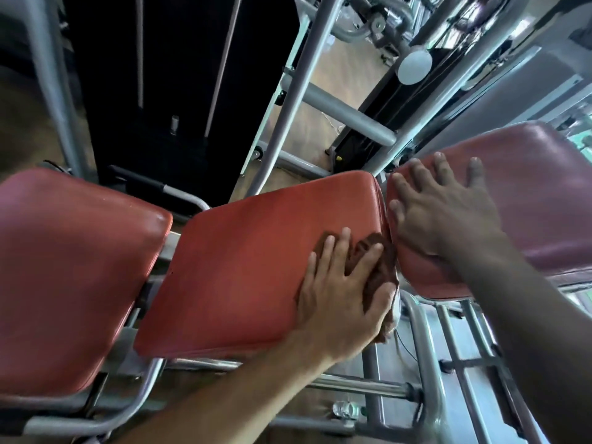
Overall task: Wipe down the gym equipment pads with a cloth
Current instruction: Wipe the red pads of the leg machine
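Three red vinyl pads sit side by side on a grey metal frame [419, 341]. The left pad [64, 277] is glossy and worn. The centre pad [243, 257] is flat, tilted, orange-red, with rounded corners. The brown cloth [381, 267] lies bunched at the centre pad's right edge, beside the gap to the right pad [538, 200], which looks darker and purplish. Your left hand [339, 290] presses flat on the cloth, fingers straight and spread, thumb along the cloth's right side. Your right hand [442, 203] rests open on the right pad's left end, fingers splayed, holding nothing.
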A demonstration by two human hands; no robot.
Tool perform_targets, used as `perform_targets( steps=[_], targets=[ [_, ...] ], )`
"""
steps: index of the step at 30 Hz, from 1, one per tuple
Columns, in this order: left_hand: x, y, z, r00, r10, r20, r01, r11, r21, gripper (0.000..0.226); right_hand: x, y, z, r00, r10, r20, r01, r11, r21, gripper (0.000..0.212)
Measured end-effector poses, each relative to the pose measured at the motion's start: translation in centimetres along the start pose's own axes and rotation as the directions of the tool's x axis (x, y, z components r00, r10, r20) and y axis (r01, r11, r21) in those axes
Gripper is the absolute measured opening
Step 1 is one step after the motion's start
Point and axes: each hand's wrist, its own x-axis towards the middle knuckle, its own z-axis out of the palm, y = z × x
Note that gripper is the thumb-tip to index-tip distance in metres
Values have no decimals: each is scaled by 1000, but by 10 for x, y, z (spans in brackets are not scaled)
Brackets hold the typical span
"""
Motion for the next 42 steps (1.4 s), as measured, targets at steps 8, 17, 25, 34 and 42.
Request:
perform_targets(
  steps=[8, 17, 25, 34, 42],
  targets=[
    [24, -3, -2, 999, -34, -18, 34, 999, 2, 58, -2, 0, -1, 1000, -23, 8, 23, 1000, 6, 63],
    [8, -24, -2, 1000, -17, -3, 17, 1000, -10, 63, -4, -5, -2, 998, -69, -8, 70, 997, 45, 60],
    [-34, -25, -2, 1000, 24, 13, -24, 1000, -12, 63, -1, -38, 6, 992, -120, 26, 118, 992, 52, 59],
    [75, -64, -5, 986, -162, 36, 161, 986, 32, 77, -2, -46, 14, 990, -128, -54, 131, 989, 67, 66],
    [68, -69, -6, 998, -11, 66, 11, 1000, 8, 65, 1, -52, 18, 991, -100, -93, 109, 988, 108, 60]
  ],
)
